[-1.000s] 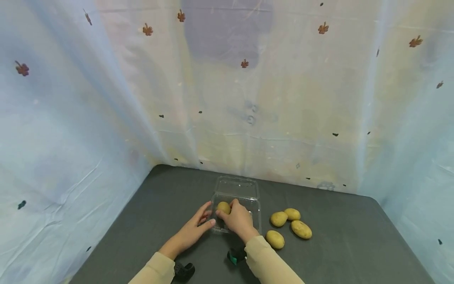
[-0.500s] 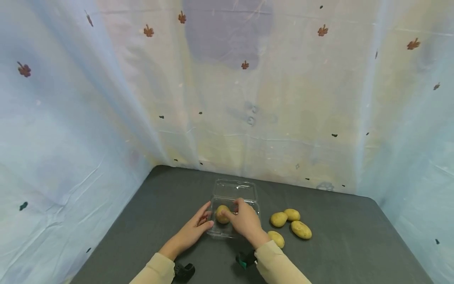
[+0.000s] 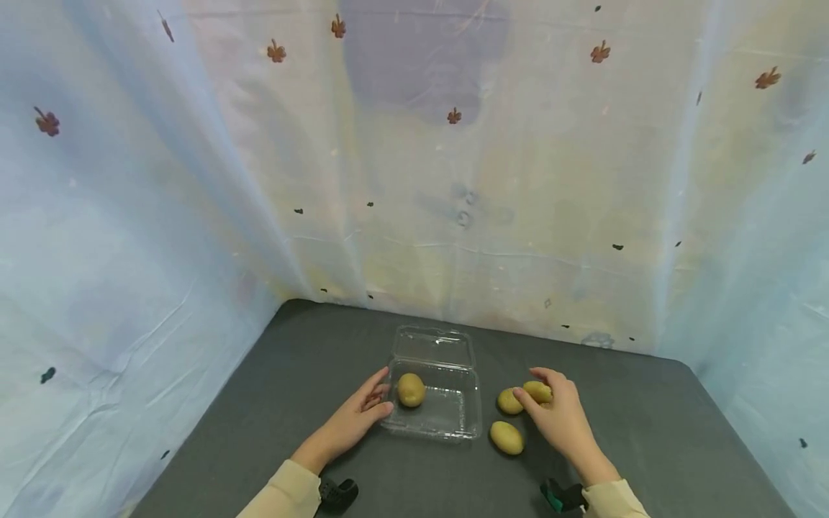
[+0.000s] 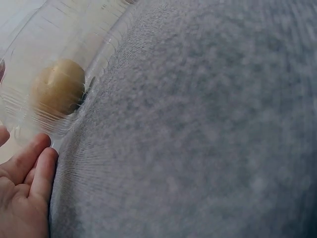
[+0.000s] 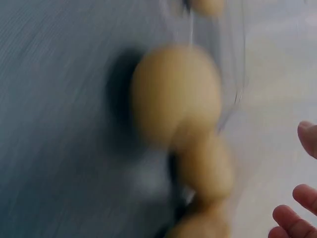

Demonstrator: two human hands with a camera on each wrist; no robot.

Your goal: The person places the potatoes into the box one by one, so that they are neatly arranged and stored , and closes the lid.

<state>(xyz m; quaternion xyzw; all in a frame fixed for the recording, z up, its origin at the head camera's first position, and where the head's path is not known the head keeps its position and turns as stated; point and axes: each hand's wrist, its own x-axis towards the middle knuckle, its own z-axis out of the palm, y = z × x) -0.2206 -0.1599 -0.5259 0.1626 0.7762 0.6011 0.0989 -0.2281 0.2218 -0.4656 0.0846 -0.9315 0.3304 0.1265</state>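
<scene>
My left hand [image 3: 350, 429] rests its fingertips at the left side of a clear plastic clamshell box [image 3: 447, 411], its lid tipped back. A single yellow potato [image 3: 411, 390] lies in the box's left half; the left wrist view shows this potato [image 4: 62, 85] through the wall, with the left fingers [image 4: 45, 171] right at the box's edge. Over the loose potatoes to the right hovers my right hand [image 3: 565, 424], thumb and fingers spread, holding nothing. Two potatoes [image 3: 509, 402] show beside its thumb, and another is mostly hidden behind the hand. A nearer potato [image 3: 507, 437] lies beside the box.
The dark grey table [image 3: 648, 432] has a patterned curtain [image 3: 550, 180] hanging along its back and sides. The box's raised lid [image 3: 434, 347] stands toward the back. Black straps [image 3: 338, 494] hang at both wrists.
My right hand has let go of the potato inside the box and moved right, over the loose potatoes. The left hand has stayed at the box's side.
</scene>
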